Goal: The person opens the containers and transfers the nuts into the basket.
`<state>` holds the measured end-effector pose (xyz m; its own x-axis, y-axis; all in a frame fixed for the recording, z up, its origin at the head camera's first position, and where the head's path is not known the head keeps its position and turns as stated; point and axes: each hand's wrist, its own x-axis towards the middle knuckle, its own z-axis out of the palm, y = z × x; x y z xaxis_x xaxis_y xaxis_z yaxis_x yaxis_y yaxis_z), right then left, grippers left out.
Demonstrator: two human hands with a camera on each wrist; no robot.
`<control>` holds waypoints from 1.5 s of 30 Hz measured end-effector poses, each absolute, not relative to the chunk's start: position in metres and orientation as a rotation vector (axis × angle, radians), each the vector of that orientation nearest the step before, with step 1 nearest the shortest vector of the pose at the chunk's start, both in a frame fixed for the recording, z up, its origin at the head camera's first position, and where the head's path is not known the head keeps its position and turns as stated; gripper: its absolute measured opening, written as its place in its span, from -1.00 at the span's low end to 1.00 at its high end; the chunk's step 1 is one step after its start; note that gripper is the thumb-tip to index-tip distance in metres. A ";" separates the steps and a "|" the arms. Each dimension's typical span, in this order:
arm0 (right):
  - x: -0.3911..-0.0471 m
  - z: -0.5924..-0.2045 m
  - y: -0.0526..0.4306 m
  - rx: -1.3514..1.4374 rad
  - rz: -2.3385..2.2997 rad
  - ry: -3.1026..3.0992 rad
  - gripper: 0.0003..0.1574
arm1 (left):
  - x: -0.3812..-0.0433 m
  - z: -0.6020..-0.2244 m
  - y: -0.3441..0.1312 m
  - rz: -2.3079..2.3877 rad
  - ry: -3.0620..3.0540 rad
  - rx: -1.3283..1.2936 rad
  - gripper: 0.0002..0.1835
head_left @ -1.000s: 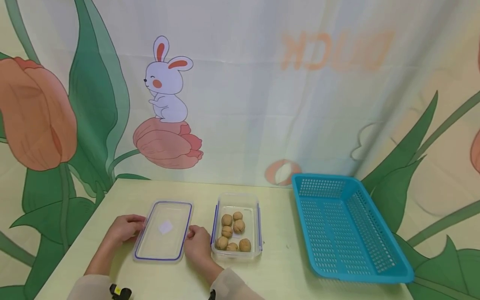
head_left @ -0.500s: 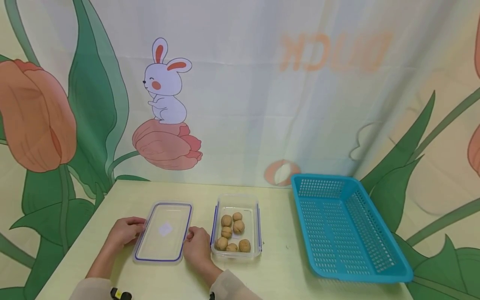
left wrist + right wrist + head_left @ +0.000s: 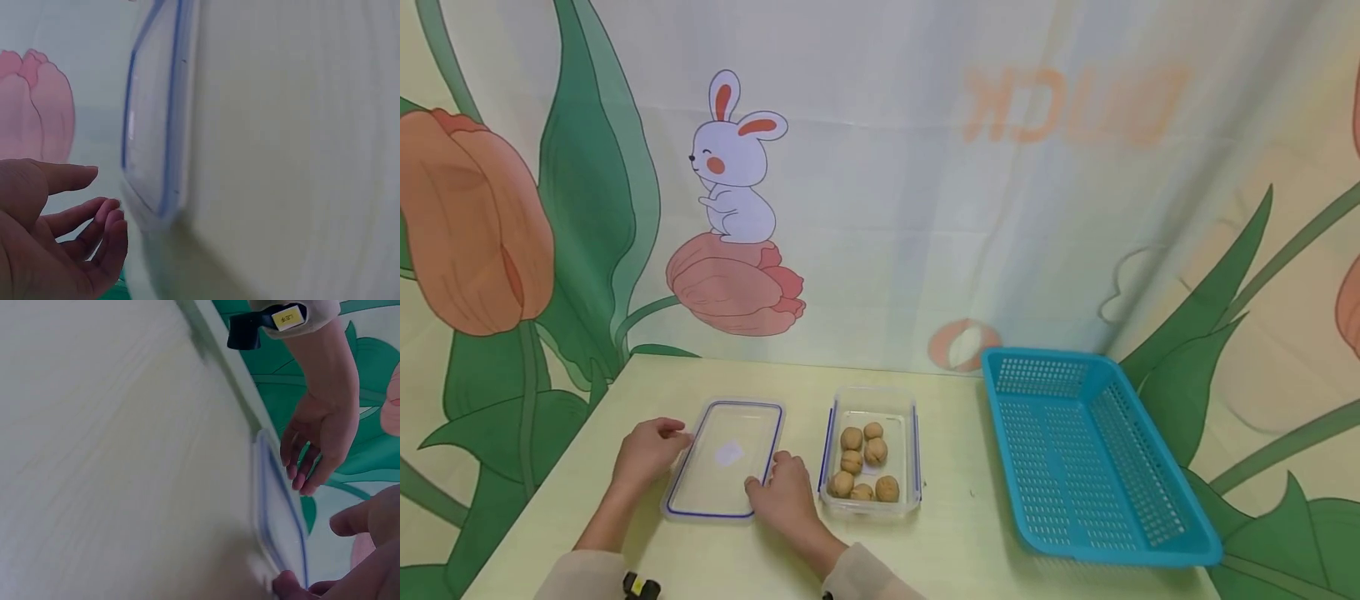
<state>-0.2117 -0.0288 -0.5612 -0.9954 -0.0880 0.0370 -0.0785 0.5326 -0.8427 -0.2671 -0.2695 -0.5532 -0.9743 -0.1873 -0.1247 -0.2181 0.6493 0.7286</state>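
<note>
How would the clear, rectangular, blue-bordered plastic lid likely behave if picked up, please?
The lid will likely stay stiff, judging by its straight edges. It is probably light for its size, as it looks thin in both wrist views. Its smooth, see-through surface might feel slippery.

Behind your left hand [image 3: 647,452], beige left sleeve [image 3: 580,575], black wrist device [image 3: 244,332], lettered yellow label [image 3: 287,319], behind your right hand [image 3: 784,492], matching right sleeve [image 3: 868,573].

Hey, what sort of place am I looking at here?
Probably a small indoor tabletop setup, though the room beyond is hidden. A cartoon-printed cloth hangs behind a pale table, which has a clear lid and an open box of walnuts.
</note>
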 end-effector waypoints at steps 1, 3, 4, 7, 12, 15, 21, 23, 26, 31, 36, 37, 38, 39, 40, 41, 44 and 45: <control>-0.210 -0.556 -0.028 -0.161 -1.479 2.731 -0.30 | -0.267 -0.549 -0.267 1.209 2.869 -0.313 -0.52; -0.207 -0.547 -0.025 -0.195 -1.434 2.696 -0.24 | -0.267 -0.538 -0.259 1.170 2.927 -0.253 -0.53; -0.205 -0.542 -0.022 -0.224 -1.422 2.674 -0.23 | -0.267 -0.532 -0.255 1.172 2.940 -0.219 -0.53; -0.201 -0.526 -0.011 -0.330 -1.457 2.620 -0.27 | -0.265 -0.515 -0.238 1.211 2.942 -0.106 -0.52; -0.205 -0.503 0.023 -0.516 -1.605 2.577 -0.41 | -0.263 -0.486 -0.207 1.298 2.871 0.010 -0.49; -0.209 -0.495 0.051 -0.606 -1.646 2.609 -0.48 | -0.260 -0.477 -0.188 1.330 2.849 0.054 -0.48; -0.221 -0.496 0.108 -0.760 -1.640 2.689 -0.53 | -0.248 -0.486 -0.150 1.382 2.778 0.104 -0.43; -0.228 -0.499 0.123 -0.775 -1.633 2.718 -0.52 | -0.247 -0.492 -0.139 1.418 2.756 0.104 -0.41; -0.240 -0.507 0.142 -0.768 -1.599 2.790 -0.51 | -0.251 -0.501 -0.122 1.495 2.737 0.115 -0.38; -0.258 -0.524 0.157 -0.725 -1.479 2.872 -0.47 | -0.263 -0.518 -0.097 1.616 2.665 0.147 -0.33; -0.267 -0.535 0.160 -0.676 -1.308 2.888 -0.45 | -0.277 -0.539 -0.080 1.646 2.594 0.100 -0.32; -0.268 -0.537 0.160 -0.675 -1.269 2.898 -0.44 | -0.280 -0.543 -0.078 1.653 2.577 0.093 -0.33; -0.269 -0.539 0.160 -0.674 -1.233 2.905 -0.44 | -0.282 -0.546 -0.076 1.666 2.555 0.083 -0.33; -0.270 -0.540 0.160 -0.683 -1.199 2.913 -0.45 | -0.285 -0.549 -0.074 1.682 2.536 0.076 -0.33; -0.271 -0.541 0.160 -0.690 -1.157 2.920 -0.44 | -0.287 -0.551 -0.073 1.701 2.512 0.069 -0.33; -0.272 -0.542 0.160 -0.701 -1.125 2.921 -0.45 | -0.289 -0.554 -0.071 1.726 2.483 0.061 -0.33; -0.273 -0.543 0.160 -0.742 -1.038 2.921 -0.47 | -0.294 -0.559 -0.069 1.776 2.413 0.051 -0.36; -0.273 -0.543 0.160 -0.760 -1.009 2.924 -0.48 | -0.295 -0.561 -0.069 1.786 2.397 0.053 -0.37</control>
<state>-0.2731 0.1596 -0.5428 -0.8853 -0.4237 0.1915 -0.4516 0.6856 -0.5710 -0.2946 -0.0686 -0.5606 -0.9879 0.1188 -0.0999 -0.0617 0.2899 0.9551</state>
